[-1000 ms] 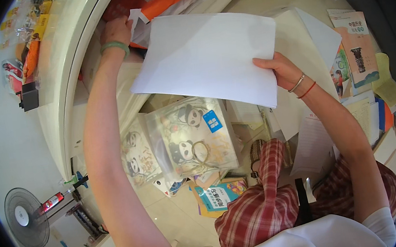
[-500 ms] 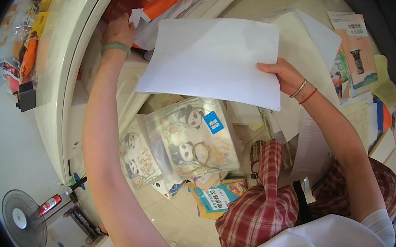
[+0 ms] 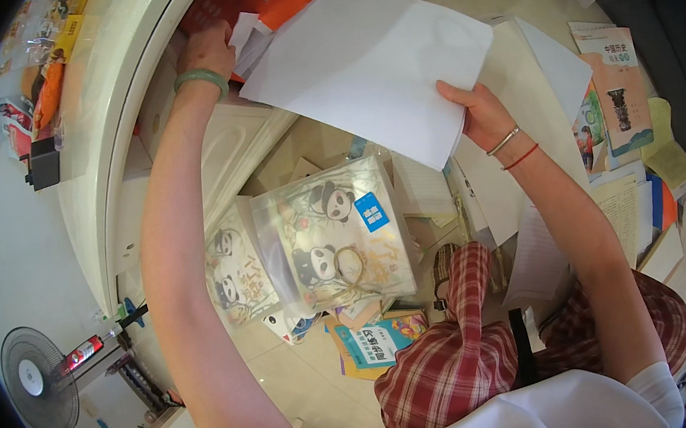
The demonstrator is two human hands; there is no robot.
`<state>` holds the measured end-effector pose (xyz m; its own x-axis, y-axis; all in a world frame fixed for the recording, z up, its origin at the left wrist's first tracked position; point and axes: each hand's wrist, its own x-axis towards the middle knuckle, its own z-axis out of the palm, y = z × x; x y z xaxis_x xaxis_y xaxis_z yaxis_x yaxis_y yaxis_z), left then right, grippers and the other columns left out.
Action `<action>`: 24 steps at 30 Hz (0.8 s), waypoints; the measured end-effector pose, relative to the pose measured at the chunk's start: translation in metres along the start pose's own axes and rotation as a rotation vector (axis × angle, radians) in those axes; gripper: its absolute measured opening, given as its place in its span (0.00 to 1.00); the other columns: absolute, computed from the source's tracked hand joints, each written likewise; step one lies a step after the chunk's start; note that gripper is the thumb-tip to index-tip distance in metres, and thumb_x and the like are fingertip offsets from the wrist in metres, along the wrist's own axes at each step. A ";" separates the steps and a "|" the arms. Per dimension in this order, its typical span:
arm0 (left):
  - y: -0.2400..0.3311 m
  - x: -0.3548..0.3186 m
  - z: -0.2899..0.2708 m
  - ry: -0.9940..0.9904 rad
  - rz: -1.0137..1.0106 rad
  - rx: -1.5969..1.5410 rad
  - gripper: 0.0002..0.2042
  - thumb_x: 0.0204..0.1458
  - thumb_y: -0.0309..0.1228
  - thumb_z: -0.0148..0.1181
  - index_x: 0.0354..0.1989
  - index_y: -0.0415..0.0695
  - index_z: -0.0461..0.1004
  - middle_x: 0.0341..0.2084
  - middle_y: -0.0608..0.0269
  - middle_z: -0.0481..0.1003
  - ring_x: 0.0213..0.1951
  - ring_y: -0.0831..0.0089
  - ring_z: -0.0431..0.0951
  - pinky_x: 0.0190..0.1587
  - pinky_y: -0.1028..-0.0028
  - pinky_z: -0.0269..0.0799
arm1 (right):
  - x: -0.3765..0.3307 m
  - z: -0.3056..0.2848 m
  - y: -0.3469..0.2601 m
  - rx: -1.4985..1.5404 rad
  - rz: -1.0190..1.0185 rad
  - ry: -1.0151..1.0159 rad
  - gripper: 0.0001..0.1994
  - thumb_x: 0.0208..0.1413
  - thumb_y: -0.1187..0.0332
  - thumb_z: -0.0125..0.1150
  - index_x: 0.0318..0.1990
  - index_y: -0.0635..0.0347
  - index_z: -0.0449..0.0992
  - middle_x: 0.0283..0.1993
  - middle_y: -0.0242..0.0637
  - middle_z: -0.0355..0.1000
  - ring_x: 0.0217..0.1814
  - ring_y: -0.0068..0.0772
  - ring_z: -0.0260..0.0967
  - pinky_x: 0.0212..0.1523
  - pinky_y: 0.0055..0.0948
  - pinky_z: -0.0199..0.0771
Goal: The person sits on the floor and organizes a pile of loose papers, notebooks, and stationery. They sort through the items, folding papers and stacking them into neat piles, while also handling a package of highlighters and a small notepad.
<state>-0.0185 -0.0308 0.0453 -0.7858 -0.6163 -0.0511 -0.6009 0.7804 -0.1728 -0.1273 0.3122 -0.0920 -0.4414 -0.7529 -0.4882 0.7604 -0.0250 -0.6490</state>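
My right hand (image 3: 485,115) grips the near right corner of a stack of white paper (image 3: 370,69), thumb on top and fingers beneath. The sheets are held tilted, and their far left part lies over the opening of a white drawer (image 3: 243,137). My left hand (image 3: 207,54) reaches into that drawer beside an orange plastic bag (image 3: 287,1) and a small white slip of paper (image 3: 243,30). Its fingertips are hidden against the bag, so its grip does not show. A green bangle (image 3: 201,80) circles the left wrist.
Two clear panda-printed cases (image 3: 322,250) lie on the tiled floor, with workbooks (image 3: 378,344) nearer me. Books (image 3: 615,93) and loose papers (image 3: 622,201) pile up on the right. A fan (image 3: 38,380) stands at far left.
The paper stack has moved away from me, toward the drawer, and turned clockwise, with my right hand rising a little with it. My left hand has stayed almost in place.
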 end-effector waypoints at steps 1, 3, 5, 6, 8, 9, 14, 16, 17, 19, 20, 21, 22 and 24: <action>0.002 -0.003 0.001 -0.012 -0.008 0.008 0.10 0.50 0.36 0.57 0.38 0.46 0.72 0.35 0.50 0.76 0.39 0.50 0.75 0.43 0.59 0.71 | -0.001 0.000 0.001 0.024 -0.008 0.007 0.22 0.54 0.65 0.61 0.54 0.63 0.66 0.48 0.35 0.71 0.49 0.28 0.70 0.47 0.29 0.74; 0.003 -0.005 0.002 -0.045 -0.030 0.053 0.10 0.49 0.36 0.57 0.38 0.46 0.72 0.36 0.51 0.76 0.39 0.51 0.76 0.43 0.59 0.71 | -0.003 0.001 0.003 0.075 -0.022 0.021 0.21 0.54 0.64 0.61 0.54 0.62 0.65 0.49 0.34 0.71 0.49 0.28 0.70 0.47 0.29 0.74; 0.004 -0.004 0.003 -0.082 -0.058 0.122 0.11 0.48 0.35 0.58 0.38 0.46 0.72 0.36 0.52 0.76 0.40 0.51 0.76 0.43 0.60 0.71 | -0.006 0.007 0.006 0.131 -0.002 0.005 0.21 0.54 0.65 0.61 0.54 0.62 0.65 0.49 0.34 0.70 0.49 0.28 0.70 0.46 0.30 0.74; 0.001 -0.003 0.005 -0.060 -0.043 0.138 0.10 0.48 0.35 0.58 0.37 0.46 0.72 0.35 0.52 0.76 0.39 0.51 0.76 0.43 0.59 0.71 | -0.007 0.011 0.008 0.157 0.008 -0.003 0.21 0.54 0.65 0.61 0.53 0.62 0.65 0.49 0.34 0.70 0.49 0.28 0.70 0.46 0.30 0.74; -0.007 -0.002 0.008 -0.015 -0.011 0.169 0.09 0.48 0.34 0.58 0.36 0.45 0.71 0.34 0.52 0.76 0.39 0.51 0.75 0.42 0.59 0.71 | -0.008 0.018 0.011 0.164 -0.011 0.047 0.20 0.55 0.65 0.60 0.53 0.62 0.66 0.48 0.34 0.70 0.48 0.28 0.70 0.46 0.30 0.75; -0.010 0.000 0.007 -0.032 0.006 0.170 0.08 0.48 0.33 0.56 0.36 0.45 0.71 0.35 0.52 0.76 0.40 0.52 0.75 0.42 0.58 0.71 | -0.008 0.021 0.013 0.167 -0.021 0.073 0.20 0.55 0.66 0.60 0.53 0.61 0.66 0.48 0.34 0.71 0.47 0.28 0.70 0.46 0.30 0.75; -0.016 0.000 -0.002 -0.042 0.060 0.109 0.06 0.50 0.30 0.53 0.34 0.45 0.70 0.34 0.50 0.76 0.40 0.50 0.75 0.40 0.56 0.71 | -0.006 0.027 0.033 0.281 -0.010 0.065 0.19 0.55 0.67 0.60 0.52 0.61 0.66 0.48 0.34 0.71 0.47 0.28 0.70 0.45 0.30 0.75; -0.019 0.000 -0.001 -0.028 0.061 0.078 0.05 0.49 0.30 0.53 0.34 0.45 0.70 0.33 0.50 0.76 0.39 0.50 0.75 0.39 0.57 0.71 | -0.005 0.031 0.042 0.324 0.011 0.080 0.18 0.56 0.67 0.59 0.52 0.61 0.66 0.48 0.34 0.70 0.47 0.28 0.70 0.46 0.30 0.75; -0.019 -0.001 0.000 -0.022 0.060 0.063 0.05 0.49 0.30 0.53 0.34 0.45 0.70 0.33 0.50 0.76 0.38 0.50 0.75 0.39 0.57 0.71 | -0.006 0.036 0.046 0.340 0.024 0.095 0.18 0.56 0.67 0.59 0.52 0.60 0.65 0.48 0.34 0.70 0.48 0.28 0.70 0.46 0.30 0.75; -0.020 -0.001 0.000 -0.031 0.052 0.052 0.05 0.49 0.30 0.54 0.34 0.45 0.70 0.32 0.49 0.76 0.37 0.50 0.75 0.38 0.57 0.71 | -0.008 0.042 0.053 0.402 0.052 0.095 0.17 0.56 0.68 0.58 0.53 0.60 0.65 0.49 0.33 0.70 0.48 0.27 0.70 0.47 0.30 0.74; -0.020 -0.002 0.001 -0.035 0.047 0.046 0.05 0.49 0.30 0.54 0.34 0.46 0.70 0.31 0.49 0.75 0.37 0.50 0.75 0.38 0.57 0.71 | -0.010 0.044 0.056 0.446 0.065 0.081 0.17 0.56 0.68 0.57 0.53 0.59 0.65 0.49 0.33 0.70 0.48 0.27 0.70 0.47 0.30 0.74; -0.020 -0.002 0.002 -0.033 0.047 0.037 0.05 0.49 0.30 0.54 0.34 0.45 0.70 0.32 0.49 0.76 0.37 0.50 0.75 0.38 0.57 0.71 | -0.011 0.046 0.059 0.490 0.078 0.067 0.17 0.57 0.69 0.57 0.53 0.59 0.65 0.49 0.33 0.70 0.49 0.27 0.69 0.48 0.30 0.74; -0.020 -0.001 0.003 -0.031 0.047 0.029 0.05 0.48 0.30 0.54 0.34 0.45 0.70 0.32 0.50 0.76 0.37 0.50 0.75 0.38 0.57 0.70 | -0.014 0.047 0.061 0.492 0.057 0.076 0.16 0.57 0.69 0.56 0.52 0.60 0.66 0.48 0.34 0.70 0.49 0.28 0.70 0.49 0.31 0.73; -0.025 -0.002 0.005 0.000 0.054 0.008 0.06 0.47 0.29 0.56 0.32 0.44 0.69 0.30 0.50 0.75 0.36 0.50 0.75 0.38 0.58 0.70 | -0.020 0.051 0.061 0.497 0.019 0.087 0.15 0.59 0.68 0.55 0.51 0.62 0.67 0.47 0.36 0.71 0.50 0.30 0.70 0.51 0.32 0.73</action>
<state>-0.0015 -0.0500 0.0450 -0.8168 -0.5737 -0.0609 -0.5567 0.8115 -0.1778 -0.0473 0.2917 -0.0923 -0.4475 -0.6990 -0.5578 0.8941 -0.3378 -0.2939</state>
